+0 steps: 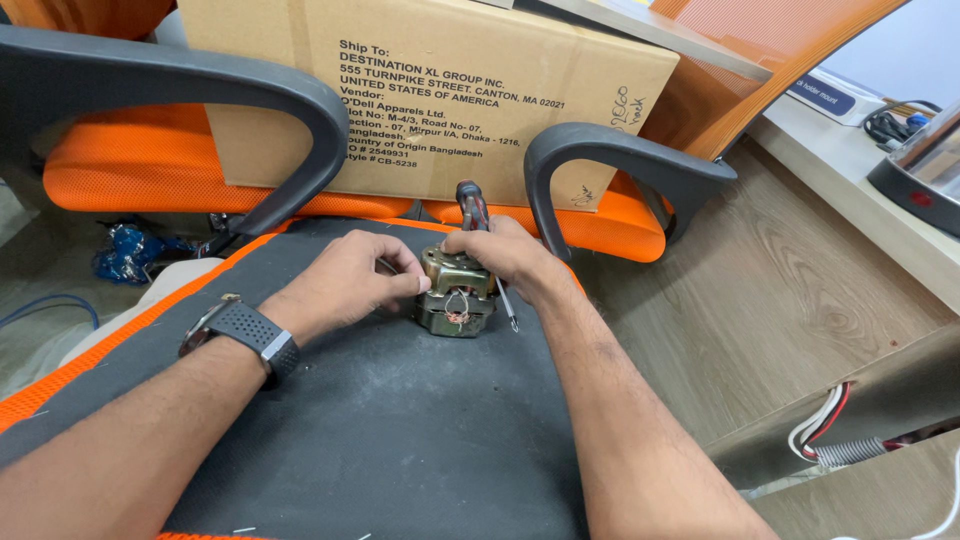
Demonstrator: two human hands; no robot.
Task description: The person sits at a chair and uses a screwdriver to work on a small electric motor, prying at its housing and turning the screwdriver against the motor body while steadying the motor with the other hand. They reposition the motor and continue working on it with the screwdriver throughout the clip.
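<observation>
A small electric motor with a brass-coloured metal frame and copper windings stands on a dark grey seat cushion. My left hand pinches the motor's left side with its fingertips; a black watch sits on that wrist. My right hand rests on the motor's top right and holds a screwdriver with a red and black handle, its thin shaft pointing down past the motor's right side.
An orange office chair with black armrests stands just beyond, carrying a large cardboard box. Wood-look floor lies to the right, with a white bench and a bundle of wires at the lower right.
</observation>
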